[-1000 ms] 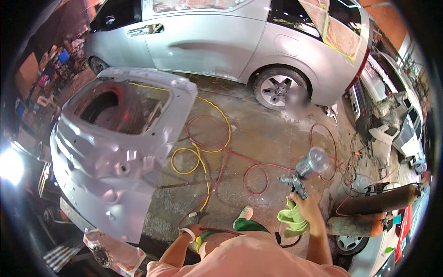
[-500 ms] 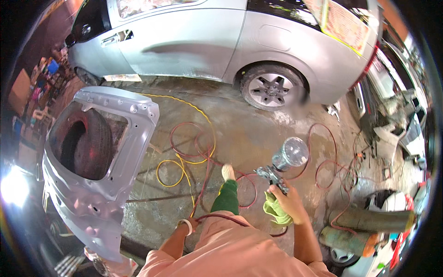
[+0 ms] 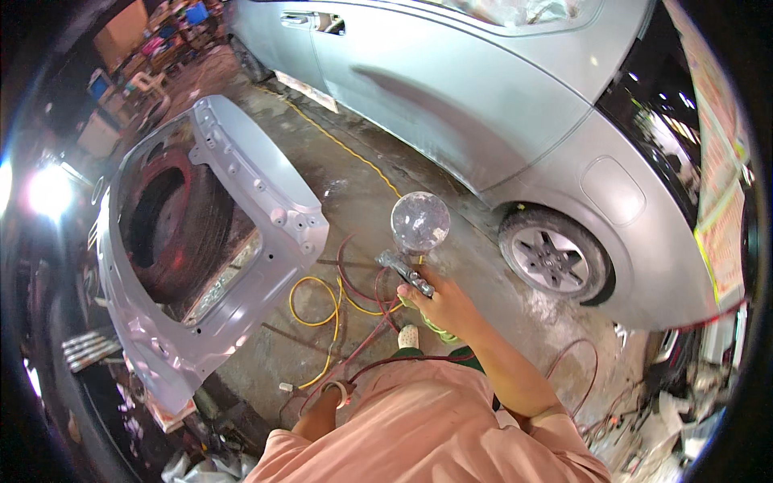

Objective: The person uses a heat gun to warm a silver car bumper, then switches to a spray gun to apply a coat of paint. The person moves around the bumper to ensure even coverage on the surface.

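Note:
My right hand [image 3: 427, 298] grips a metal spray gun [image 3: 403, 270] with a clear cup [image 3: 419, 220] on top; a light green cloth [image 3: 436, 328] shows partly behind that hand. My left hand [image 3: 340, 385], low at my waist and partly hidden, is closed on a dark red hose [image 3: 386, 359]. Ahead on the left, a silver-gray tailgate panel [image 3: 282, 215] with a window opening stands raised off the floor, a tire [image 3: 165, 229] showing through the opening.
A silver van [image 3: 459, 105] with masked windows stretches along the front and right. A yellow hose [image 3: 322, 322] and red hoses [image 3: 588, 350] lie on the concrete floor [image 3: 338, 193]. A bright lamp [image 3: 50, 191], a plastic chair [image 3: 146, 83] and clutter line the left; loose parts lie lower right.
My view has swung left toward the tailgate and the van's front. My right hand has moved up and inward with the spray gun, from the right toward the middle.

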The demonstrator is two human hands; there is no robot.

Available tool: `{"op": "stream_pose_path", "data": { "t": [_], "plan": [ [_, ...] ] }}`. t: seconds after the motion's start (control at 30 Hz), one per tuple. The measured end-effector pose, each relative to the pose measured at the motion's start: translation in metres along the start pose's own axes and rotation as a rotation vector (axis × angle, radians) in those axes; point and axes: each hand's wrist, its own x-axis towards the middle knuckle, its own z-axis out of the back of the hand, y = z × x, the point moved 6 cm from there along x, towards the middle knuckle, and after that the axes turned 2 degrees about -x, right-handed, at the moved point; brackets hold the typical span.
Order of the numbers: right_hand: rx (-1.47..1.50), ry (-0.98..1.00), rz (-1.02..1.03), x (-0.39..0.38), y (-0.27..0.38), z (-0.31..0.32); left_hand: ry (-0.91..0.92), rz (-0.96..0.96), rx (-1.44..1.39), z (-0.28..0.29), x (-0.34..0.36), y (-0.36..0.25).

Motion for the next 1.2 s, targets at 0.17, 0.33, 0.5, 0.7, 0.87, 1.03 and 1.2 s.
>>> {"op": "stream_pose_path", "data": {
  "t": [0.17,0.33,0.5,0.7,0.87,1.03,1.2],
  "plan": [
    [0.005,0.062,0.024,0.115,-0.035,0.001,-0.102,0.023,0.047,-0.021,-0.012,-0.016],
    [0.093,0.171,0.186,0.193,-0.056,-0.023,-0.22,0.071,-0.042,-0.075,-0.031,-0.032],
    [0.365,0.453,0.425,0.231,-0.024,-0.001,-0.227,0.088,-0.262,-0.169,-0.036,-0.068],
    [0.188,0.43,0.376,0.318,-0.053,0.033,-0.131,0.197,-0.574,-0.205,-0.062,-0.193],
    [0.109,0.3,0.322,0.379,-0.065,0.039,-0.075,0.139,-0.719,-0.213,-0.052,-0.275],
    [0.137,0.442,0.331,0.411,-0.043,0.011,-0.013,-0.023,-0.667,-0.206,-0.016,-0.313],
    [0.221,0.814,0.307,0.419,-0.003,-0.002,-0.107,-0.172,-0.653,-0.19,-0.019,-0.344]
  ]
}}
